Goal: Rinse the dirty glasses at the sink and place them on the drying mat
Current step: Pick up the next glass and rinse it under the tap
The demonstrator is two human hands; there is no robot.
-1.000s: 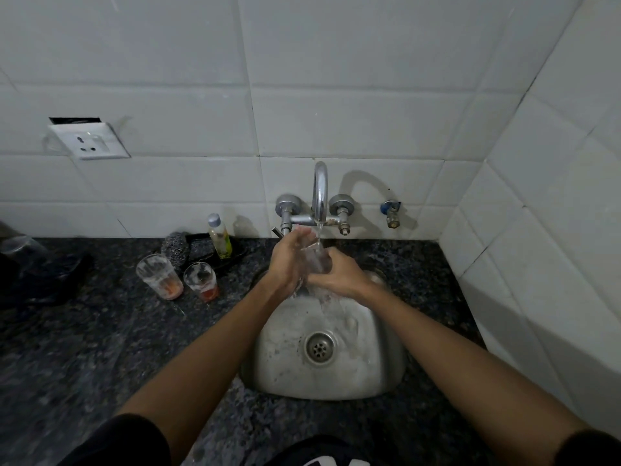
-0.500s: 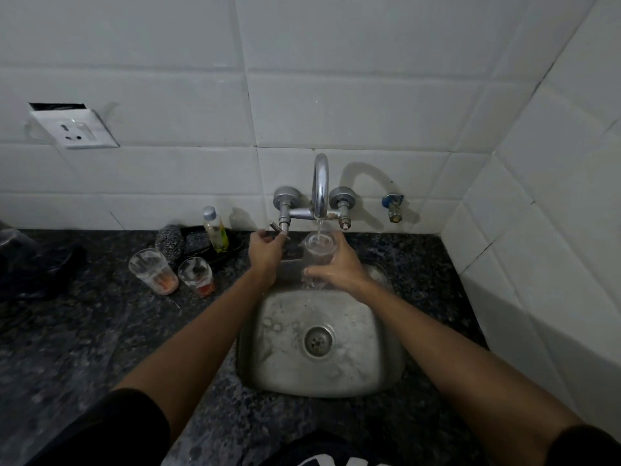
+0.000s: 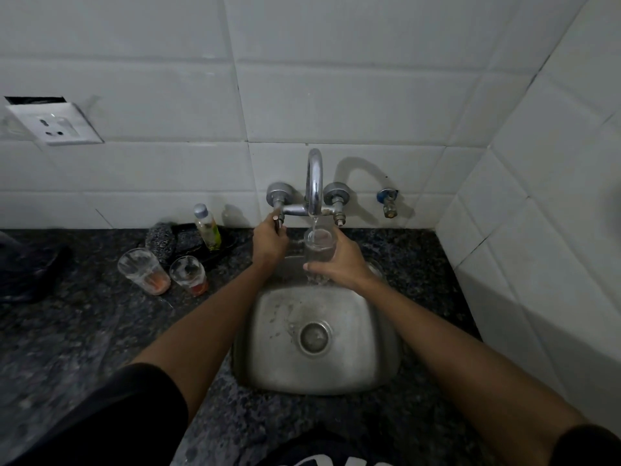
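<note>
Right hand (image 3: 339, 262) grips glass (image 3: 319, 245) upright under tap (image 3: 314, 183) stream, over sink (image 3: 268, 334). Left hand (image 3: 268, 242) holds tap handle (image 3: 277, 219). Two dirty glasses (image 3: 144, 270) wait on counter (image 3: 84, 331); mat unseen. Task early.

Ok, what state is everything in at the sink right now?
Tap: running, thin stream.
Held glass: upright under the spout, filling.
Right hand: grips the held glass.
Left hand: grips the tap's left handle.
Two glasses on counter: upright, orange dregs, unrinsed.
Bottle: capped, upright.
</note>
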